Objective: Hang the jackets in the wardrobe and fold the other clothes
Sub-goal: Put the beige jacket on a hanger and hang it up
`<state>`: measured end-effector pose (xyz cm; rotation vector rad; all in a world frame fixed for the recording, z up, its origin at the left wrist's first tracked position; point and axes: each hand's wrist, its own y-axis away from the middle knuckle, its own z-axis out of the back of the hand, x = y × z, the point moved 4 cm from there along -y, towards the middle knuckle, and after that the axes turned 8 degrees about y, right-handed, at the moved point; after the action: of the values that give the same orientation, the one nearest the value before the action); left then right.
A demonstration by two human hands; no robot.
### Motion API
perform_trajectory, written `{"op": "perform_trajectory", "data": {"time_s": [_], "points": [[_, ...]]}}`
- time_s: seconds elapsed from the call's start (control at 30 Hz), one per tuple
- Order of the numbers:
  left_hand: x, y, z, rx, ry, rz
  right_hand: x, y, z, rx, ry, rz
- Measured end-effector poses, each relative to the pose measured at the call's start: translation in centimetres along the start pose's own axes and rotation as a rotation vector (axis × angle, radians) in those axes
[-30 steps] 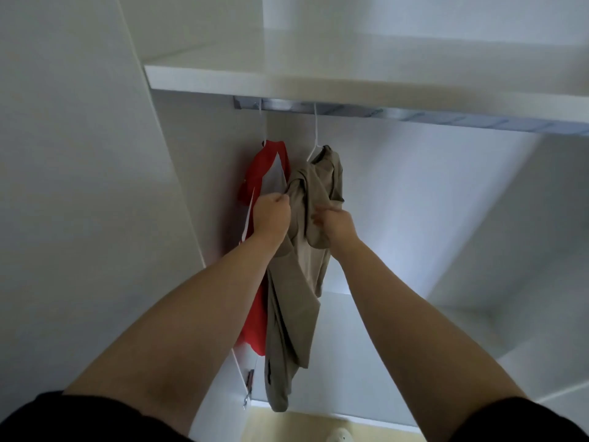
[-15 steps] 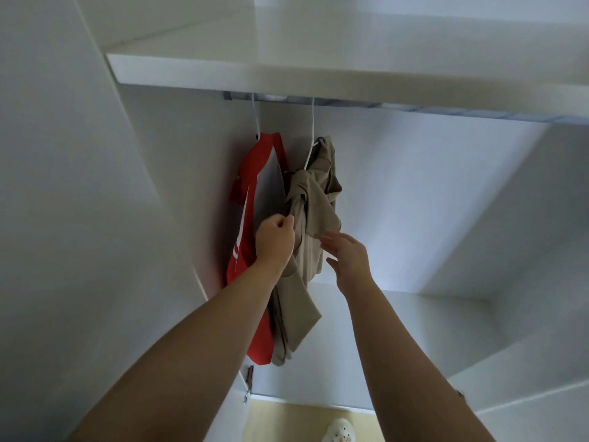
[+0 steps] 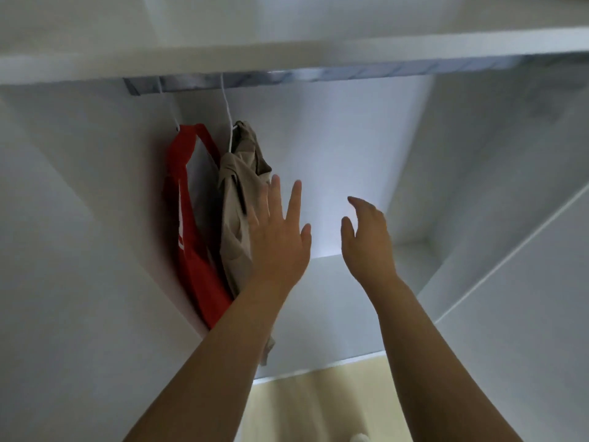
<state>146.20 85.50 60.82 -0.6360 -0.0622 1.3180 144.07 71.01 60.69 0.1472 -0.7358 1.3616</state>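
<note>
- White wardrobe (image 3: 478,193) panels fill the view, with a shelf (image 3: 287,55) across the top and a metal rail (image 3: 287,78) running just under it.
- Two white hangers hook over the rail at its left end; the red jacket (image 3: 197,250) hangs nearest the side wall, the beige jacket (image 3: 237,218) just beside it on the right.
- The beige one sits bunched on its hanger, collar crumpled near the hook.
- Left hand (image 3: 279,240) is spread flat, fingers straight and apart, right at the beige jacket's edge; whether it actually touches the cloth is hard to tell.
- Right hand (image 3: 366,237) hovers apart from the clothes, fingers loosely bent, holding nothing.
- Pale yellow floor (image 3: 318,406) shows below the wardrobe's base.
</note>
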Motion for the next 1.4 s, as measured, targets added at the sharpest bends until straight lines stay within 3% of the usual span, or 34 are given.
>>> {"op": "perform_trajectory", "data": {"time_s": [0.17,0.27,0.53,0.97,1.23,1.4], "points": [[-7.9,3.0,0.4,-0.029,-0.082,-0.284,-5.4,4.5,7.8,-0.072,0.401,-0.017],[-12.7,5.5,1.2,-0.010,-0.060,-0.338,-7.6,7.9,12.6,-0.124,0.405,-0.060],[-31.0,20.8,3.5,0.101,0.326,-0.561,-15.5,25.7,28.5,-0.409,0.399,-0.287],[-56.7,50.3,6.7,0.392,0.571,-0.921,-29.9,59.6,46.8,-0.459,0.586,-0.751],[-74.0,61.4,3.3,0.493,0.638,-1.073,-42.2,70.0,57.8,-0.474,0.657,-0.929],[-87.3,67.2,0.1,0.621,0.653,-1.125,-52.5,75.1,65.8,-0.399,0.732,-1.063]]}}
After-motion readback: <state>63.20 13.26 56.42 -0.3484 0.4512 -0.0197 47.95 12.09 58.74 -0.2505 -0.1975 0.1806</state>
